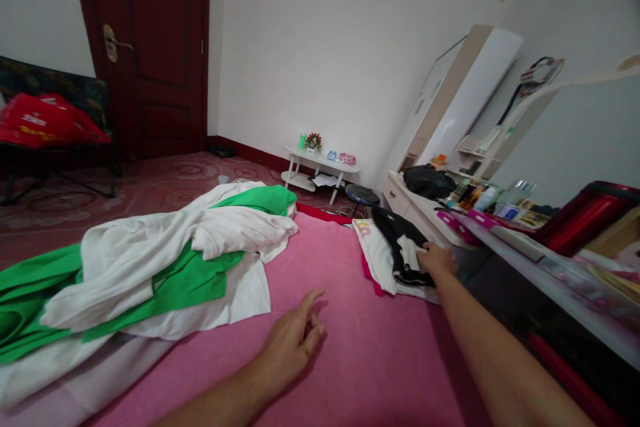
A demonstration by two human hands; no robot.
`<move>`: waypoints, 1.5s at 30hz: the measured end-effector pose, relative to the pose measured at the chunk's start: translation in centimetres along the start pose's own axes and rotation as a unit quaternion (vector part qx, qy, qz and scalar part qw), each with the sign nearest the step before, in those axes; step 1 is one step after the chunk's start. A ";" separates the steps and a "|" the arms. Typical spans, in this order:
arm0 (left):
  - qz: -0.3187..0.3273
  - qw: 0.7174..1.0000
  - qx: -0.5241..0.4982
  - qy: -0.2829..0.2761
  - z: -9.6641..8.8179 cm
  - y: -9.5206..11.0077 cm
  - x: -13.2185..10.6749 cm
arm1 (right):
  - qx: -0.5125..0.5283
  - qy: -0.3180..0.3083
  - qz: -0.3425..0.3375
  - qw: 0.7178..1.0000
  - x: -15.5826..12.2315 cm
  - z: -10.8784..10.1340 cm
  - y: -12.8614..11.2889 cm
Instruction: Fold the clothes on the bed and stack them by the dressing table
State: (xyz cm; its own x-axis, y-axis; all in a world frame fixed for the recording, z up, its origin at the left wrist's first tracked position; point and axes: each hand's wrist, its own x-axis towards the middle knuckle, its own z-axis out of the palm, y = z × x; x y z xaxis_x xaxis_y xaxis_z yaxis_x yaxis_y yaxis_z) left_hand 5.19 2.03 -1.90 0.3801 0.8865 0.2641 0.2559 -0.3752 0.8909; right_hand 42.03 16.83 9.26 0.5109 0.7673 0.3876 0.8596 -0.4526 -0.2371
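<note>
A stack of folded clothes point(377, 250) lies at the right edge of the pink bedspread point(345, 347). On top is a black folded garment point(393, 230) with a white patch. My right hand point(440, 260) is at the stack's right side, its thumb touching the black garment near the patch and its other fingers apart and slightly blurred. Over the middle of the bedspread is my left hand point(297, 333), holding nothing, index finger stretched out and the others loosely curled. To its left, white clothes point(240, 230) and green clothes point(200, 283) lie in a loose, crumpled heap.
Along the right stands a white dresser point(405, 197) with a black bag point(429, 180), bottles and a mirror point(590, 127). A low white table point(320, 159) and a round stool point(363, 196) are beyond the bed. At left, a red bag point(50, 121) rests on a chair near the door point(150, 47).
</note>
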 end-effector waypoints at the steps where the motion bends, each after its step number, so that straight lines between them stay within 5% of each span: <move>1: 0.001 1.000 0.000 -0.001 0.0 0.0 0.0 | -0.009 0.029 -0.005 1.000 -0.4 0.0 -0.6; 5: 0.003 1.000 0.008 -0.002 0.1 -0.2 0.1 | -0.059 0.109 -0.133 0.983 -2.7 1.4 -3.3; 11: 0.005 1.000 0.009 -0.020 -0.1 0.0 0.0 | -0.113 -0.117 -0.183 0.970 -4.8 5.3 -5.1; 15: 0.009 1.000 0.017 -0.013 -0.1 0.3 -0.1 | -0.087 -0.117 -0.210 0.967 -3.3 3.6 -5.2; 17: 0.011 1.000 0.014 -0.012 -0.1 0.3 -0.1 | -0.065 -0.025 -0.170 0.983 -2.8 2.8 -4.4; 19: 0.010 1.000 0.011 -0.014 0.0 0.2 0.0 | -0.041 -0.001 -0.083 0.996 -2.7 2.8 -3.0; 23: 0.008 1.000 0.009 -0.006 0.1 -0.2 0.0 | -0.038 -0.160 0.005 0.986 -2.8 4.0 -0.3; 26: 0.010 1.000 0.015 0.006 0.2 -0.4 0.1 | -0.057 -0.173 -0.008 0.983 -3.5 4.3 -0.4; 32: 0.015 0.999 0.046 0.004 -0.1 0.2 0.0 | -0.091 -0.104 -0.116 0.984 -13.4 5.8 -4.8; 36: 0.047 0.995 0.084 -0.018 -0.5 0.9 -0.3 | -0.111 -0.143 -0.197 0.963 -20.4 6.3 -7.1; 41: 0.085 0.987 0.118 -0.074 -1.6 1.8 -2.1 | -0.099 -0.154 -0.206 0.961 -22.6 5.6 -7.6; 45: 0.181 0.954 0.207 -0.123 -7.4 4.5 -4.2 | -0.077 -0.162 -0.201 0.963 -22.6 5.3 -7.2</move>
State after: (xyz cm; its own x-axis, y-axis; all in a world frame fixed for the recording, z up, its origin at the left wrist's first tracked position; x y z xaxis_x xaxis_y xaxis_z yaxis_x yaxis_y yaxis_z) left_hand -1.84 -1.41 3.67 0.6937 0.6069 0.3879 0.3775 -0.7650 0.5218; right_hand 24.30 5.17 -2.53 0.1298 0.9848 0.1157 0.9910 -0.1327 0.0176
